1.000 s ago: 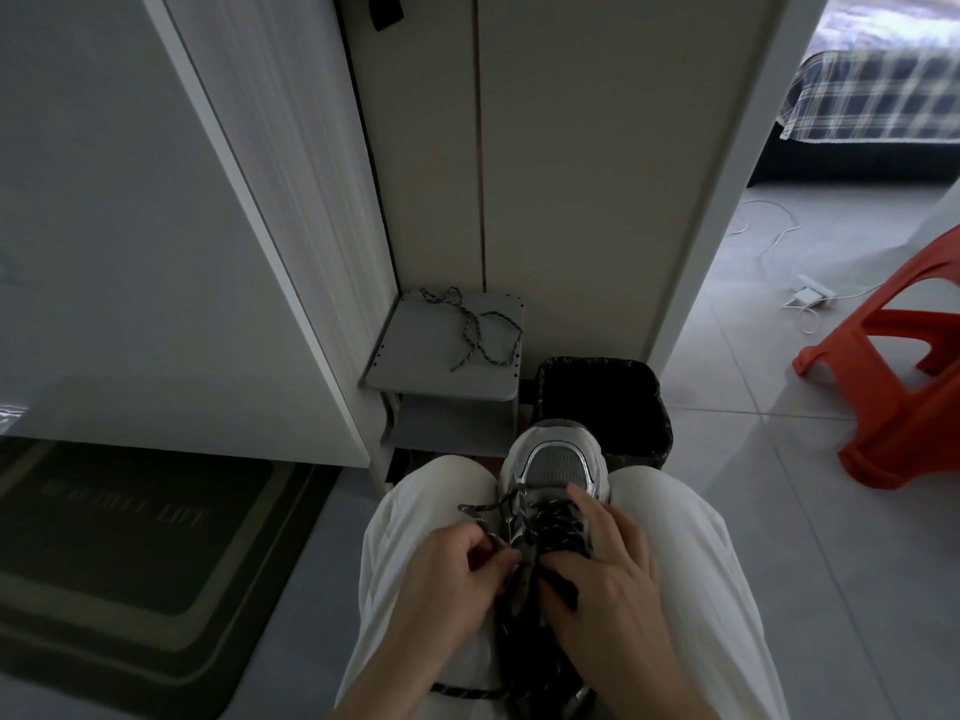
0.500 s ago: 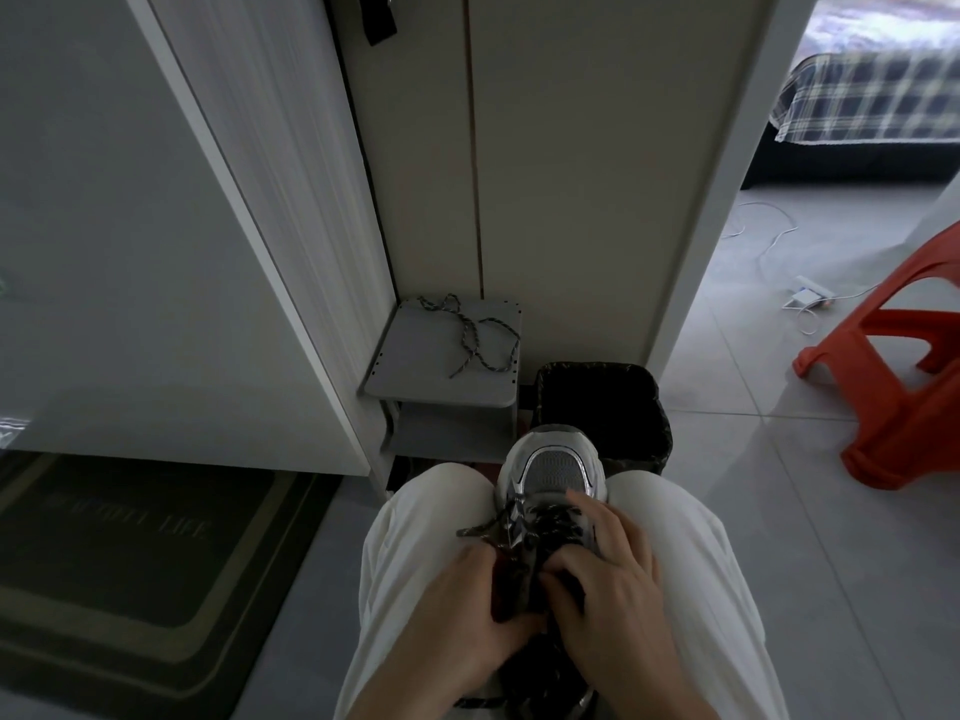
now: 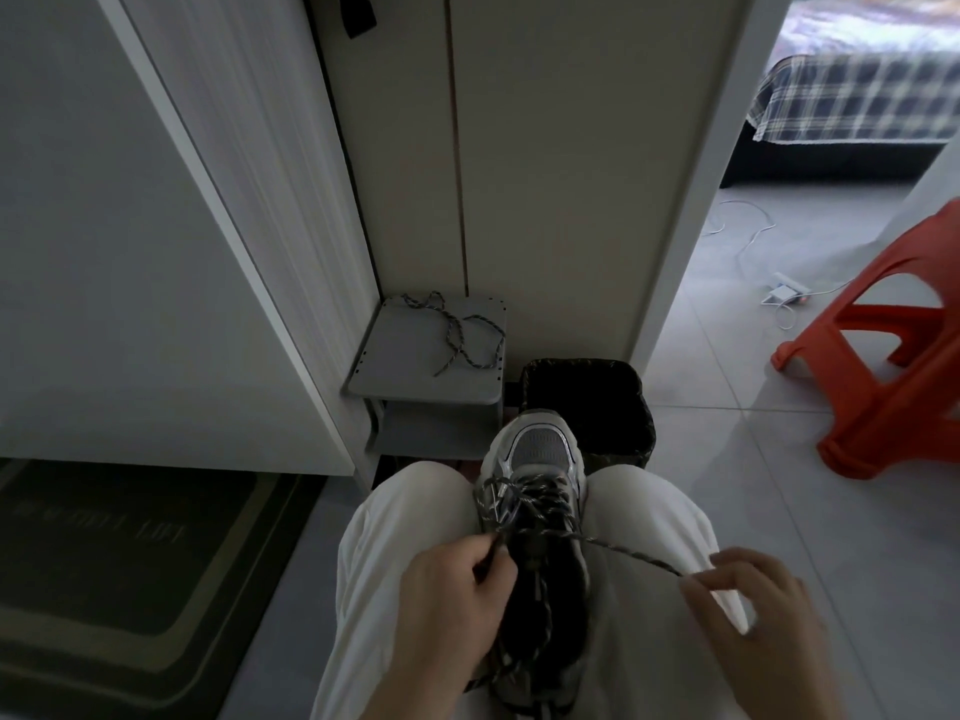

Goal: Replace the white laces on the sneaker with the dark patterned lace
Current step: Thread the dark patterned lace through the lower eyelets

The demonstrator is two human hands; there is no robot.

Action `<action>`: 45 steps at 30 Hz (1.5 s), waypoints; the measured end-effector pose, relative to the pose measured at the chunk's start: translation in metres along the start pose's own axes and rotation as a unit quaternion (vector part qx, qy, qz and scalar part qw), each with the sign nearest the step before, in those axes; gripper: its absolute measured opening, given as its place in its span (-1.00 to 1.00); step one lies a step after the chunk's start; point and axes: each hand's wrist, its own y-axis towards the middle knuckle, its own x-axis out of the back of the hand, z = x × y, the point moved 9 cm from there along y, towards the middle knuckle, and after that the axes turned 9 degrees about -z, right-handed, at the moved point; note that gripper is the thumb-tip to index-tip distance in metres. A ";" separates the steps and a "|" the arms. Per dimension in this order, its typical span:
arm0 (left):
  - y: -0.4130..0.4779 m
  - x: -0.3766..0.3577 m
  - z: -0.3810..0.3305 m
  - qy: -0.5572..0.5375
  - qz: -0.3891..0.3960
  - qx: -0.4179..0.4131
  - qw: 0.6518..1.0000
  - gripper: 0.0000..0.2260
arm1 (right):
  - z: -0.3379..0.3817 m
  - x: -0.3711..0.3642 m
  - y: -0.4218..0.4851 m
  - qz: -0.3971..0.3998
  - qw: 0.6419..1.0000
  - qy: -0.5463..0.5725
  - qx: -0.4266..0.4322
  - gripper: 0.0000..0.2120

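Sneaker [image 3: 540,452] wedged toe-away between a seated person's knees, the dark patterned lace [image 3: 628,554] already crossing its front eyelets. The left hand [image 3: 447,610] pinches one end of the lace close against the shoe's left side, fingers [image 3: 493,569] curled tight on it. The right hand [image 3: 753,615] pinches the other end and draws it out taut to the right, well clear of the shoe.

From my remote seat I judge this the snugging-up step: the new lace is through the front rows and is being evened and tightened. The next move, as I read it, calls for feeding each end through the following pair of eyelets, keeping both ends equal in length.

I see no white lace on the shoe. The heel and rear eyelets are lost in shadow beside the left hand and cut off by the lower edge, so I cannot count the rows that remain. A second patterned lace [image 3: 457,337] lies on the small grey shelf [image 3: 405,379] beyond.
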 end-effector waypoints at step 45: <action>-0.005 0.047 -0.005 0.037 0.007 -0.027 0.999 -0.79 | 0.030 -0.030 -0.010 0.220 0.853 0.409 -0.236 -0.73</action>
